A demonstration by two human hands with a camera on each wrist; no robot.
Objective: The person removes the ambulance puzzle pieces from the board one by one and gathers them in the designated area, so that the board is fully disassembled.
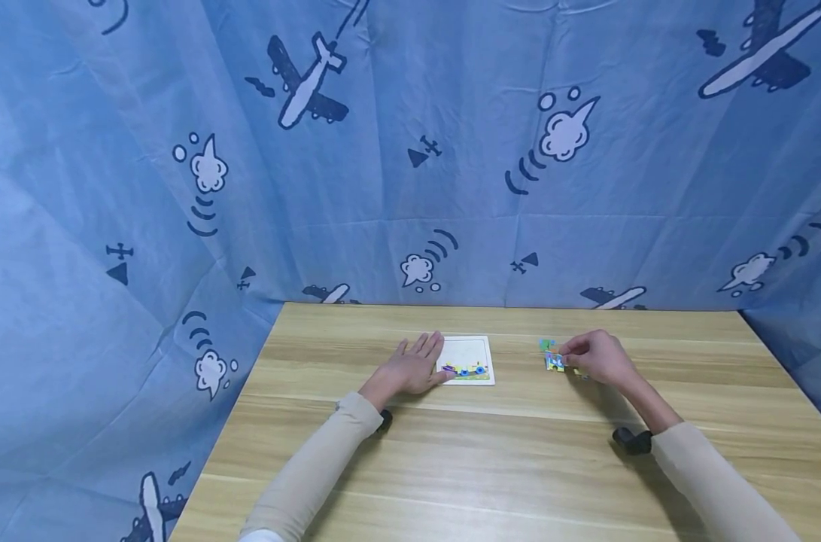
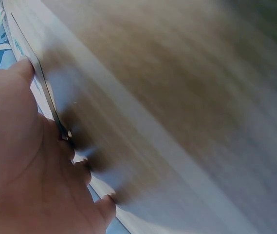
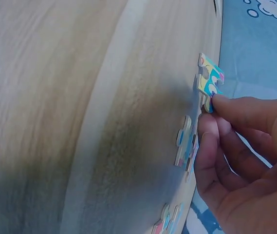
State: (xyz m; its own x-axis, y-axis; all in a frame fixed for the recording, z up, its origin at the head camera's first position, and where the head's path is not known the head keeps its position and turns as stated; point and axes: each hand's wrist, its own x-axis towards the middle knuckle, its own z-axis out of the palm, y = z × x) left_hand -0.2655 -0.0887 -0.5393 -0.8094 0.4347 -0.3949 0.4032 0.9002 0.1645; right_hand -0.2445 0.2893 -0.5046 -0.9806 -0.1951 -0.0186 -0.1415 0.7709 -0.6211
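Note:
My left hand lies with straight fingers over the left side of a white puzzle board, its thumb near the assembled strip of colorful pieces along the lower edge. In the left wrist view, the palm and fingertips meet the board's edge. Between thumb and fingertips my right hand pinches a jigsaw puzzle piece, printed blue, yellow and white, tilted up just off the table. More loose pieces lie below that hand, and a green piece sits just behind.
The wooden table stretches in front of both arms. A blue curtain with airplane prints hangs behind the table's far edge and at its sides. A dark wrist device is strapped at the right wrist.

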